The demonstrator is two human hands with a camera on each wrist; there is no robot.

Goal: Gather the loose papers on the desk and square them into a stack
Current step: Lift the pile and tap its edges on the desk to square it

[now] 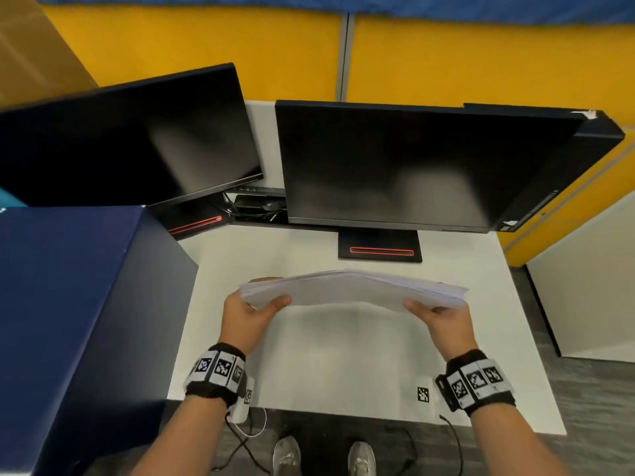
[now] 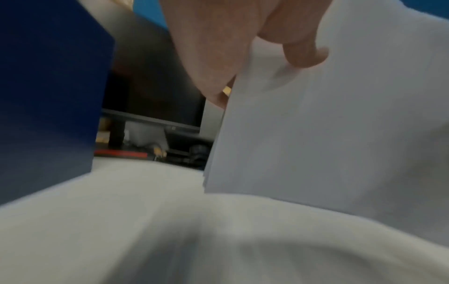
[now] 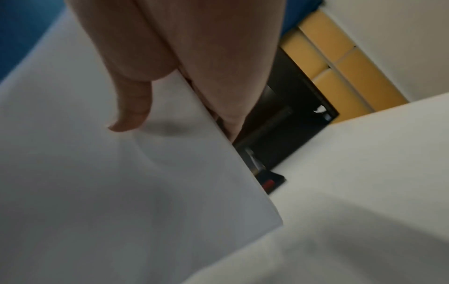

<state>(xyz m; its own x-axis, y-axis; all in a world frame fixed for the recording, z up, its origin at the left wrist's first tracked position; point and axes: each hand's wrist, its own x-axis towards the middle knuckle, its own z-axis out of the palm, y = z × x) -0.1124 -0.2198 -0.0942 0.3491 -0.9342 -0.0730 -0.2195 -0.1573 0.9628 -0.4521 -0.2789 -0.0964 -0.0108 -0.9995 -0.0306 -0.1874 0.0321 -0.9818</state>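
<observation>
A dark blue box (image 1: 79, 304) is standing at the far left, covering that side of the white bench (image 1: 343, 355). Just behind it, the left monitor (image 1: 137, 139) is sitting dark. The left hand (image 1: 247, 316) is gripping the left end of the paper stack (image 1: 354, 290), its thumb lying across the near face and its fingers (image 1: 266, 280) curling round behind. The stack is being held in the air above the middle of the bench, bowing upward at its centre, with sheet edges fanned slightly along the top. The right monitor (image 1: 405, 166) is standing dark behind it. The right hand (image 1: 443, 321) is clamping the right end of the stack the same way, thumb in front. At the far right, yellow partition panels (image 1: 481, 56) are enclosing the bench.
</observation>
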